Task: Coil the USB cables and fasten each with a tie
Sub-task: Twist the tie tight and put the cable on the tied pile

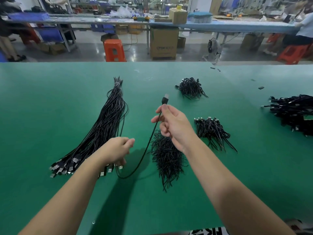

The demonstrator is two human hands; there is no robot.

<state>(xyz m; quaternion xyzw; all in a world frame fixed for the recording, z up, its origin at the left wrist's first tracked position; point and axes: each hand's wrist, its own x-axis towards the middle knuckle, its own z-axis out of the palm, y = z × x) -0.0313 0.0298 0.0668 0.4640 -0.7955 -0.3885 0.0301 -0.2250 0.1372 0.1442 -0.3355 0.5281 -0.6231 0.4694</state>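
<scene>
The right hand (171,123) pinches a single black USB cable (149,143) just below its plug, lifted above the green tabletop (50,99); the cable sags in a loop toward the left hand (118,149), whose fingers hang loosely curled over the long cable bundle (105,126). A heap of ties (166,156) lies beneath the right wrist.

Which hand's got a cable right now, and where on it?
The right hand pinches one thin black USB cable just below its plug. The left hand holds nothing that shows.
</scene>
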